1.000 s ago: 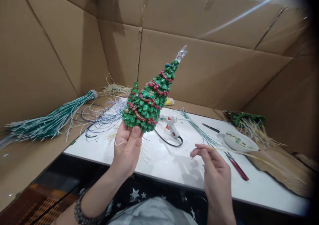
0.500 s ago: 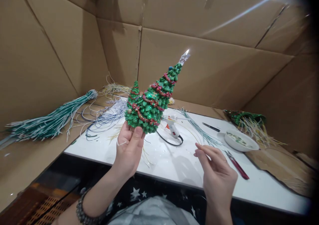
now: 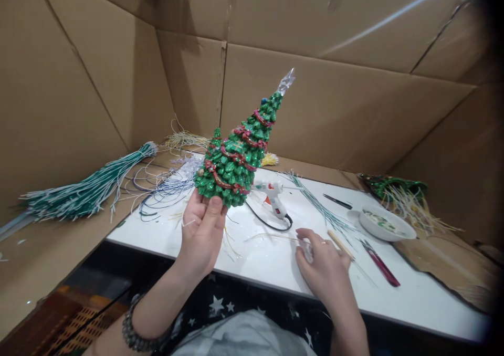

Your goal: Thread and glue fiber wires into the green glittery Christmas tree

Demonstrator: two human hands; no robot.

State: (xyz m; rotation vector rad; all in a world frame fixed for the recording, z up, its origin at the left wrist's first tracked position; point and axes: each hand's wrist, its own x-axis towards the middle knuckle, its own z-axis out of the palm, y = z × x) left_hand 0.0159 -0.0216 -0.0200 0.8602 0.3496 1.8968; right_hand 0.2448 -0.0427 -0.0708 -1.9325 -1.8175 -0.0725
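A green glittery Christmas tree ornament (image 3: 232, 159) with red garlands is raised above the table, tilted to the right. A clear star-like tip (image 3: 286, 81) tops it, and a smaller green tree (image 3: 215, 142) shows at its left side. My left hand (image 3: 202, 235) grips the ornament by its base, thumb in front. Low over the white tabletop, my right hand (image 3: 325, 261) has its thumb and index finger apart. A pale wire (image 3: 271, 236) ends close to those fingertips. Just beyond the knuckles lies a thin wooden stick (image 3: 340, 244), partly hidden by the hand.
Behind the ornament is a white glue gun (image 3: 275, 196) with a black cord. Red-handled cutters (image 3: 380, 264), a white bowl (image 3: 386, 224) and a dark pen-like tool (image 3: 337, 201) are at right. Green-white wires (image 3: 94, 185) lie left. Cardboard walls (image 3: 334, 98) surround the table.
My right hand has come down toward the tabletop and slightly left, its pinched fingers parting. The wooden stick has come into sight beside it. My left hand still holds the ornament, shifted slightly left.
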